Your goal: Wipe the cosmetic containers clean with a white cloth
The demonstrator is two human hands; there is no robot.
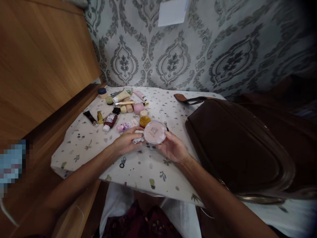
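Pale pink, round plastic compact with a clear rim [155, 132] at the centre of the frame, held face up and slightly tilted over the white-covered, leaf-printed table [138, 172]. Gripped at its right edge by the right fingers [170, 136], thumb on the rim. Just beside its left edge, left fingers [135, 129] pinched round a crumpled whitish cloth [138, 140]; hard to tell whether touching the compact. Immediately behind, a round jar with a gold-amber lid [145, 121]; farther left, a pink-capped, white-and-purple tube [127, 126] and a dark red bottle with a white cap [111, 121]. Across the right of the frame, a large dark brown leather bag [230, 142].
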